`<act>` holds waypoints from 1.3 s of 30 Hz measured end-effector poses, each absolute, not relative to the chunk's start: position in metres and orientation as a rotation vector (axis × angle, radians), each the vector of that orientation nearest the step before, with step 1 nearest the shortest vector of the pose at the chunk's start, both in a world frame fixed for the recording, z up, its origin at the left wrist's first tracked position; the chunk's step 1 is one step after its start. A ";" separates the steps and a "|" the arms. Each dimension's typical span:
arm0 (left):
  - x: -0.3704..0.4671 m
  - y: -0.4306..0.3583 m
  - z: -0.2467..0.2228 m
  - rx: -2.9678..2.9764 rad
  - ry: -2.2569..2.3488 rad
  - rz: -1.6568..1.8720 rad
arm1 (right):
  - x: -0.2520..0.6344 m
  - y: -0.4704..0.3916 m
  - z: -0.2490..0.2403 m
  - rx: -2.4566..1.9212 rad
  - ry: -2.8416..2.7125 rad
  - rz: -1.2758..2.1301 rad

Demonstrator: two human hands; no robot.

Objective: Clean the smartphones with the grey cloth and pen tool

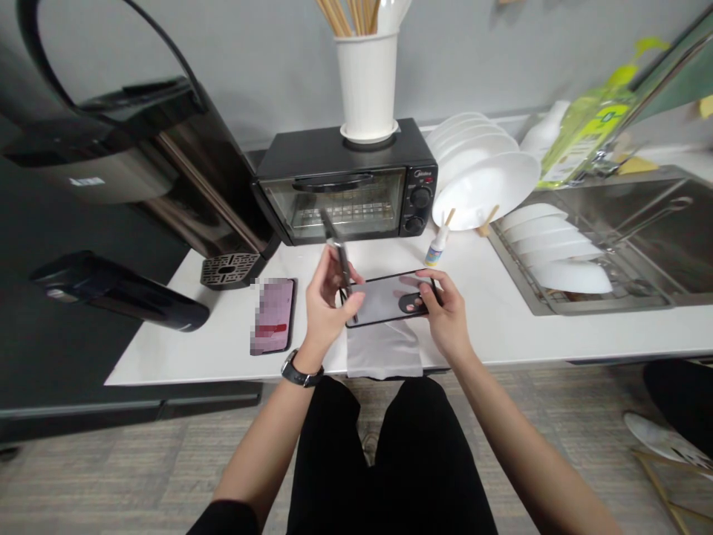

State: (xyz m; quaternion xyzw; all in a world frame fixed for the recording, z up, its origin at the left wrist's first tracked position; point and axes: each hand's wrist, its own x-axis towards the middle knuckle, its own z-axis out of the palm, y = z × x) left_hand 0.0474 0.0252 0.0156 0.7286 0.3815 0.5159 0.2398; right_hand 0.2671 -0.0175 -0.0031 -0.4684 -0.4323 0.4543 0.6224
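Starting left of the black toaster oven (pixel 345 182), a tall dark glossy appliance (pixel 167 171) stood at the edge of the white countertop (pixel 501 319), and nearer than it, still left of the oven, a pink-backed phone (pixel 272 316) lay flat and well clear of the hands, parked out of the way by the look of it. In front of the oven, the left hand (pixel 323 301) had its fingers closed around a slim dark metal tool (pixel 341 260), held tilted with its lower tip down at the left end of a dark-rimmed clear phone case (pixel 390 297). That angle looked like one chosen for working the case's edge; whether the tip touched the rim I could not tell. The case hovered just above a pale grey cloth (pixel 384 348) draped over the counter edge, likely there to cushion it. Right of the tool, the right hand (pixel 445 312) pinched the case's right end, thumb near the camera cut-out, apparently steadying it. Just right of the oven's front stood a small white dropper bottle (pixel 437 245), within reach, then stacked white plates (pixel 479 178) on a rack.
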 end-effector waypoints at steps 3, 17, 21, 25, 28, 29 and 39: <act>0.038 0.049 0.035 1.990 1.131 1.496 | 0.283 -0.017 -0.010 -1.146 -1.000 0.913; 0.053 0.121 -0.022 2.518 1.096 0.543 | 0.305 -0.017 -0.019 -1.221 -1.132 1.012; 0.050 0.128 -0.029 2.513 1.082 0.510 | 0.306 -0.015 -0.022 -1.217 -1.144 1.036; 0.049 0.125 -0.024 2.530 1.163 0.490 | 0.309 -0.015 -0.027 -1.229 -1.195 0.997; 0.054 0.098 -0.006 2.544 1.167 0.662 | 0.310 -0.016 -0.027 -1.224 -1.164 0.975; 0.056 0.084 0.001 2.540 1.121 0.714 | 0.309 -0.017 -0.026 -1.217 -1.138 0.973; 0.021 -0.040 0.017 2.499 1.468 0.640 | 0.269 -0.036 -0.009 -1.083 -1.178 1.032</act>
